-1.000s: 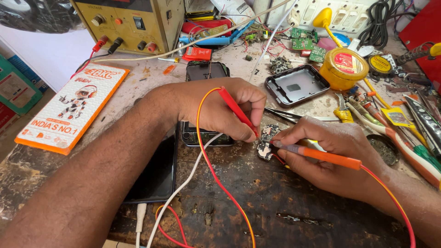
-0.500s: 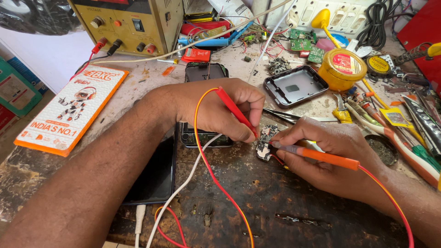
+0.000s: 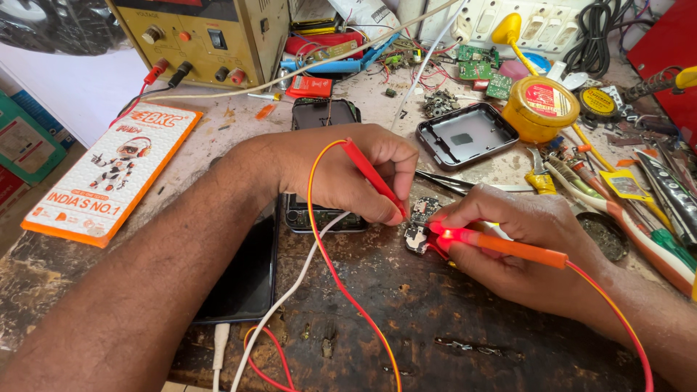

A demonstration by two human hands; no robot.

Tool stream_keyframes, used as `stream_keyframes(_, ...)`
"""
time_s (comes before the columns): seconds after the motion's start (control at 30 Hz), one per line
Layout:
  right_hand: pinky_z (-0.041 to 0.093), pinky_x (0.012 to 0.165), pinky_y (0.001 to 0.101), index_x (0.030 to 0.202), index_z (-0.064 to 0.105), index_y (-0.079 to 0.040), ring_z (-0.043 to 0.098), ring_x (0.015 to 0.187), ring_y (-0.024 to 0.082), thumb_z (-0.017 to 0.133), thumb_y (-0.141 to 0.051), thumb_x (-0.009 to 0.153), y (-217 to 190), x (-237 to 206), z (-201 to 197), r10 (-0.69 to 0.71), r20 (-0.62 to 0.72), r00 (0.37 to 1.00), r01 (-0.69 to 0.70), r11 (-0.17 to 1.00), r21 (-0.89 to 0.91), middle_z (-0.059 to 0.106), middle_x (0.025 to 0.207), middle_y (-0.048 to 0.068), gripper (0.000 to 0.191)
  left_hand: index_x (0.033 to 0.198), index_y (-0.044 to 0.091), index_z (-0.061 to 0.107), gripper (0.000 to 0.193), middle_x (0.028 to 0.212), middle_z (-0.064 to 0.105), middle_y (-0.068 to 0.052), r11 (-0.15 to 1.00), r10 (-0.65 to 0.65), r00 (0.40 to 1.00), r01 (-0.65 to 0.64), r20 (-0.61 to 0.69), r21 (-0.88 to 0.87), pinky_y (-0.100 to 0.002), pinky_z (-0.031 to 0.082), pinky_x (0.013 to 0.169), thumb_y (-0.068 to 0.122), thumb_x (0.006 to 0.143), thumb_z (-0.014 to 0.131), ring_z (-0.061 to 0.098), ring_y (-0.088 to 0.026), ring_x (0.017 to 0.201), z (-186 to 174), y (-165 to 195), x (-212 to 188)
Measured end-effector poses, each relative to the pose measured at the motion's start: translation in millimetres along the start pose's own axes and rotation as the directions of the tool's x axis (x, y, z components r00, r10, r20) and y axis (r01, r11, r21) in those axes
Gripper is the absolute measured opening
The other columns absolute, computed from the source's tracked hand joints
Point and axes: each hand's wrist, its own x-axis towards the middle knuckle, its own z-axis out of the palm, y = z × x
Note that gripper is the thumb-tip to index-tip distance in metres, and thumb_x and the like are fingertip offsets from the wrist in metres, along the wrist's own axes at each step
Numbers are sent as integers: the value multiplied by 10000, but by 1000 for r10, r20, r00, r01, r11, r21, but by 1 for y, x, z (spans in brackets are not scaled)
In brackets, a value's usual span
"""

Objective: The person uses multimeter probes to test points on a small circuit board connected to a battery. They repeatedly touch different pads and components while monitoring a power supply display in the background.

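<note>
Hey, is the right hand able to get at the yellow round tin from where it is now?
Probably yes, though not freely. The yellow round tin sits uncovered beyond the right hand, with only tweezers between, but that hand is holding an orange probe it would need to set down.

rough worn wooden bench, glossy plastic probes

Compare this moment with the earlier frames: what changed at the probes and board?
The tip of the orange probe in the right hand now glows red; earlier it was unlit. Otherwise unchanged: the left hand holds the red probe to the small board, and both hands stay in place.
</note>
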Motion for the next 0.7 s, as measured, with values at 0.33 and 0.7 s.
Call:
stream_keyframes(0.33,525,490,263,952,730,-163,714,604,93,803,-203,795,-1,-1,0,38,20,999,-39,999,17,798,820,-33,178,893,54,665,164,889,759,-18,1000,-3,1000,3,2,-3,-249,585,690,131,818,788,702,-70,802,0,-1,0)
stream_keyframes(0.7,569,560,255,948,719,-144,784,686,83,798,-196,819,2,-2,1,-30,-4,1000,30,999,35,813,877,-19,159,890,55,661,165,871,752,-19,998,12,1000,-12,-5,59,-245,558,662,127,821,793,686,-75,781,0,-1,2)
